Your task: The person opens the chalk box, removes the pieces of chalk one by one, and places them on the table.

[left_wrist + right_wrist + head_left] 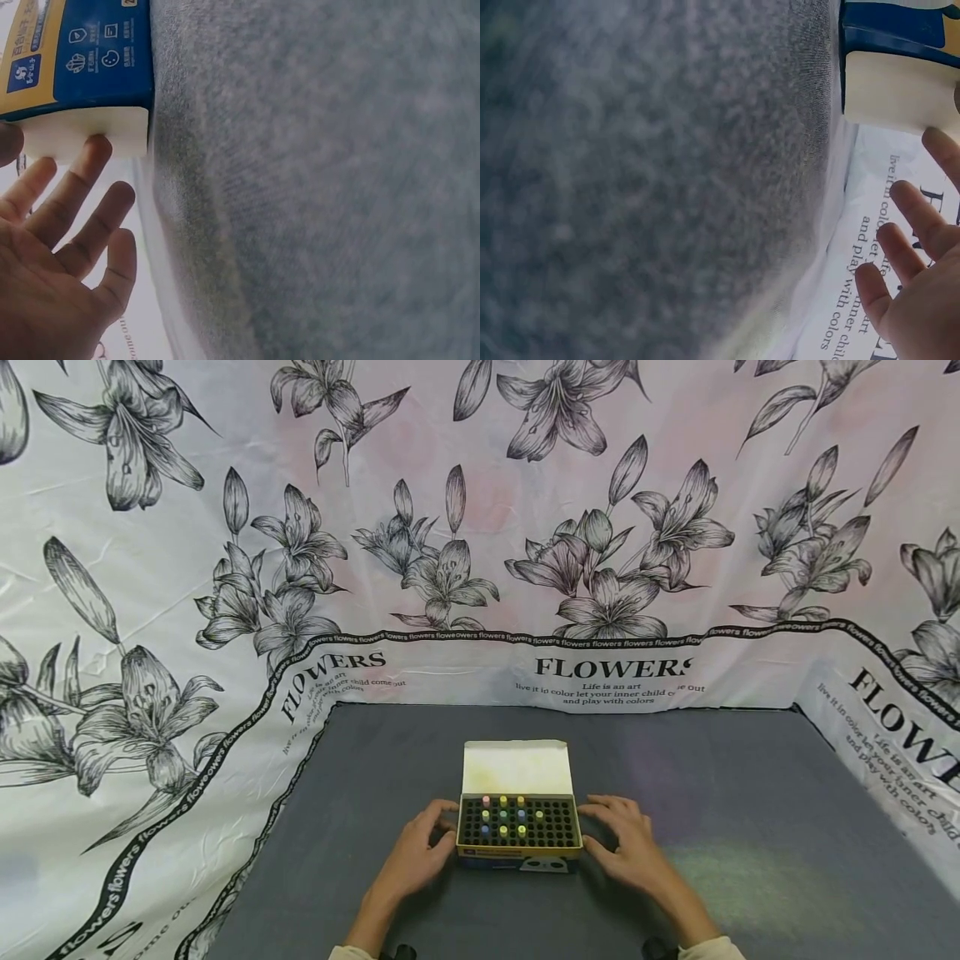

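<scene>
Looking down from the head camera, I see the flower-print cloth (150,568) draped behind and around a grey surface (750,777), the largest things in view. One box (519,833) stands at the middle of that surface near me, its white lid (515,767) tipped up and back, its black grid of holes facing up. Its long axis runs left to right across me, so its two short ends face the two hands.

My left hand (420,852) lies at the box's left end, fingers (82,169) relaxed and spread, holding nothing; in the left wrist view a fingertip reaches the pale edge of the box (82,75), though I cannot tell if it truly presses. My right hand (626,843) lies at the right end, fingers (919,217) likewise loose and apart; from the right wrist view the box (896,90) sits just beyond the fingertips, and in the head view the hand appears to touch its side. Neither hand is clearly nearer: the box sits between them, each hand just beside its own end.

Counting the small coloured pieces (503,816) standing in the grid, I make out roughly ten: pink, yellow, green and blue. They are too small for a sure count. Most holes are dark.
</scene>
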Available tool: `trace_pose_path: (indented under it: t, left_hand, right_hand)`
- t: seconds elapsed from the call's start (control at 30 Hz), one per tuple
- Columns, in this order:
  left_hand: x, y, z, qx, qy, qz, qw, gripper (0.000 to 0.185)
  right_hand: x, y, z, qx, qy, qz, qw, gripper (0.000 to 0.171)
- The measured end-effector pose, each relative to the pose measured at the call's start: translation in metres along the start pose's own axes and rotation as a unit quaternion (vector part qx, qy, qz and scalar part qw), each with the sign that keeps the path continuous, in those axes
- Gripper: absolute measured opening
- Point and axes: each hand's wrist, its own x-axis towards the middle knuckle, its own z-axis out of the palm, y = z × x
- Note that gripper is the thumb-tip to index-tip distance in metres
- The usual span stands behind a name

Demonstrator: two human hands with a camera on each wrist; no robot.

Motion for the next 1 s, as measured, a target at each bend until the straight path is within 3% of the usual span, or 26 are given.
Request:
trace_pose_path:
  t: [0.17, 0.37, 0.57, 0.73, 0.87, 1.0]
  left_hand:
    - [0.0, -0.001, -0.002, 0.022, 0.013, 0.0, 0.9997, 0.033]
    - [-0.002, -0.002, -0.002, 0.078, 0.059, 0.005, 0.9952, 0.029]
    - [-0.001, -0.002, -0.003, 0.14, 0.132, 0.029, 0.9808, 0.024]
    - [0.001, 0.001, -0.002, 0.16, 0.181, 0.048, 0.969, 0.027]
    - [0.004, 0.007, 0.001, 0.158, 0.167, 0.063, 0.9712, 0.041]
    - [0.006, 0.011, 0.005, 0.144, 0.117, 0.072, 0.9801, 0.054]
  right_hand:
    - [-0.001, 0.002, -0.003, 0.005, 0.006, 0.0, 1.0, 0.036]
    - [-0.001, 0.002, -0.012, 0.009, 0.019, -0.01, 1.0, 0.04]
    - [-0.001, 0.001, -0.02, 0.015, 0.044, -0.024, 0.999, 0.05]
    - [0.002, -0.001, -0.024, 0.026, 0.057, -0.027, 0.998, 0.052]
    - [0.005, -0.004, -0.024, 0.033, 0.067, -0.032, 0.997, 0.052]
    - [0.007, -0.008, -0.023, 0.041, 0.072, -0.035, 0.996, 0.051]
